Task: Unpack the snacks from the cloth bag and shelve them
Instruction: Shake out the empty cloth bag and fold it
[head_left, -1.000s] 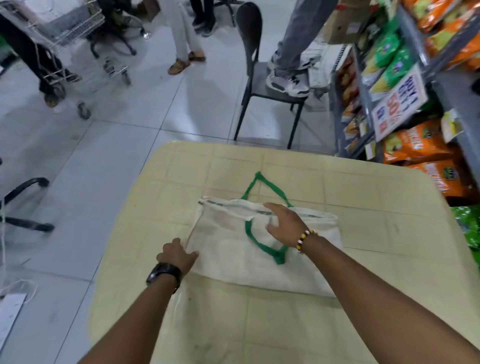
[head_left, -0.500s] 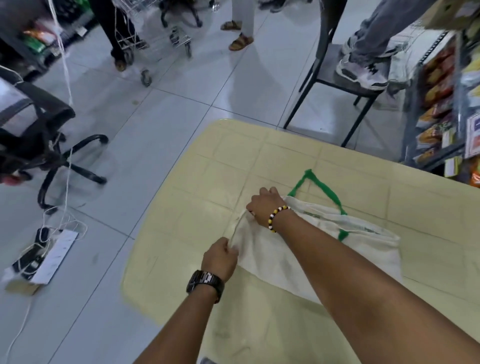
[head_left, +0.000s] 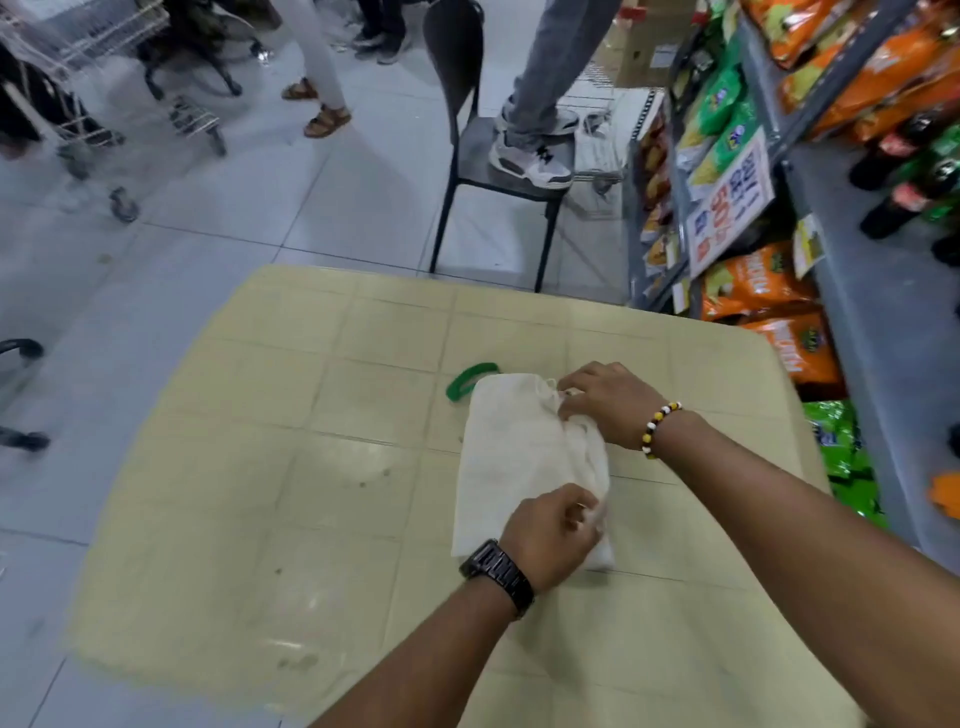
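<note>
The cream cloth bag (head_left: 509, 452) lies folded into a narrow strip on the pale yellow table (head_left: 311, 467), one green handle (head_left: 467, 379) sticking out at its far left corner. My left hand (head_left: 556, 530), with a black watch on the wrist, grips the near right edge of the folded cloth. At the far right edge, my right hand (head_left: 608, 405), with a bead bracelet on the wrist, pinches the fabric. Snack packets (head_left: 753, 280) in orange and green fill the shelves (head_left: 857, 332) on the right. No snack lies on the table.
A black chair (head_left: 467, 135) stands beyond the table, with a person's shoe (head_left: 530, 161) on its seat. Other people's legs and a shopping trolley (head_left: 104, 114) are on the tiled floor at the back left. An office chair base (head_left: 21, 395) shows at the left edge.
The bag lay spread flat a second ago. Both hands took its left side and folded it over to the right, so it is now a narrow strip, and my hands hold its right edge.
</note>
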